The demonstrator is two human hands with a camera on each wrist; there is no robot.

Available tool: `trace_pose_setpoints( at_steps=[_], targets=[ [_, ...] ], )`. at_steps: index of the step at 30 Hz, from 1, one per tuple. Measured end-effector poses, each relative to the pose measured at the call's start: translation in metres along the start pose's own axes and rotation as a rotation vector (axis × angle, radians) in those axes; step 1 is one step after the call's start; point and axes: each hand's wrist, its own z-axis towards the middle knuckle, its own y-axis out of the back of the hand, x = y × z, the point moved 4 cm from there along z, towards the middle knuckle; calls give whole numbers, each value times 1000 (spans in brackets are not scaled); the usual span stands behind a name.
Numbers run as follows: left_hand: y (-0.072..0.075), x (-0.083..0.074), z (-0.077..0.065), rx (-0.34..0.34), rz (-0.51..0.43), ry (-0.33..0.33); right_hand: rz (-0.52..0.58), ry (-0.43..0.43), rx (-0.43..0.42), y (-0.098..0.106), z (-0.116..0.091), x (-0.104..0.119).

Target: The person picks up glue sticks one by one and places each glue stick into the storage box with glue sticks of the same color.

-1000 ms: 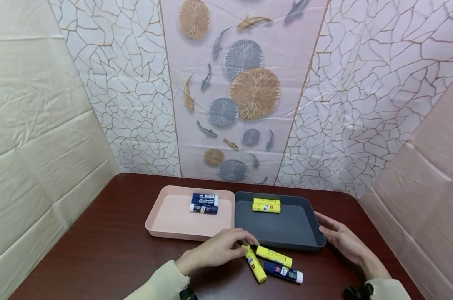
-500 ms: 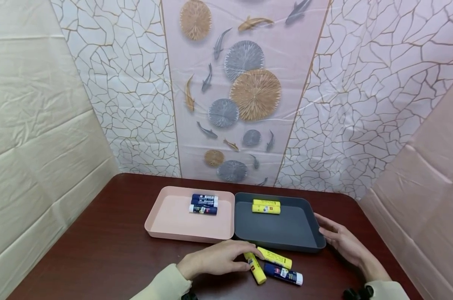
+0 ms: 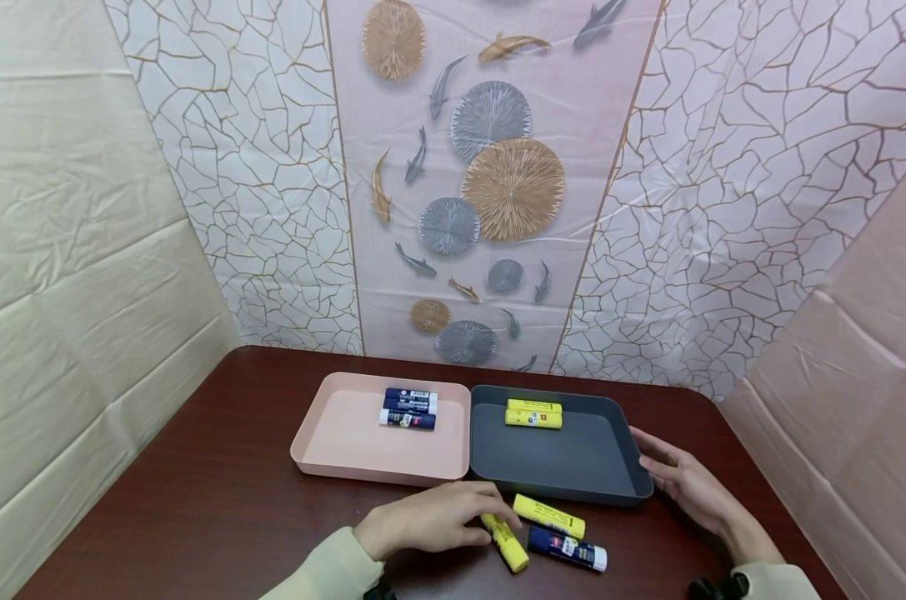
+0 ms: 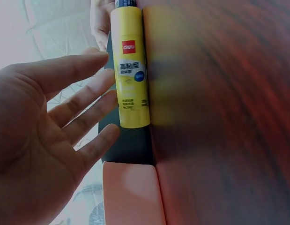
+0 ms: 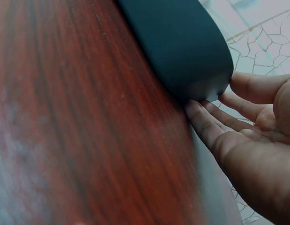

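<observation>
In the head view my left hand [image 3: 441, 518] reaches over a yellow glue stick [image 3: 508, 546], its fingertips over the far end. The left wrist view has the fingers [image 4: 84, 75] spread and mostly straight beside a yellow glue stick [image 4: 130, 70]; firm contact is unclear. A second yellow glue stick [image 3: 548, 516] and a dark blue glue stick [image 3: 568, 548] with a white cap lie to the right. My right hand [image 3: 688, 487] touches the right end of the dark grey tray [image 3: 565, 467]; in the right wrist view its thumb and fingertips meet the tray's corner [image 5: 191, 61].
A pink tray [image 3: 340, 442] adjoins the grey one on the left and holds several dark blue glue sticks [image 3: 409, 407]. Two yellow glue sticks [image 3: 533, 413] lie together in the grey tray. Everything stands on a dark red wooden table [image 3: 220, 492], with fabric-covered walls around.
My left hand has moved slightly right and toward me over the nearest yellow glue stick, which has shifted a little left and nearer. My right hand stays at the grey tray.
</observation>
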Motion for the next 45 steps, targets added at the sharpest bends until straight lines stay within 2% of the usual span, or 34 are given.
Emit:
trace_pose_setpoints(
  at_steps=[5,19,29,35,45],
  targets=[
    [0,0,-1,-11,44,-4,3,3,13,-1,-1,0],
    [-1,4,0,5,23,45,-1,36,25,0,-1,2],
    [-3,6,0,22,-14,8,-4,50,34,0,-2,1],
    [-3,6,1,34,-41,18,3,29,15,1,-1,0],
    [0,3,-1,30,-17,25,-5,26,18,1,0,0]
  ],
)
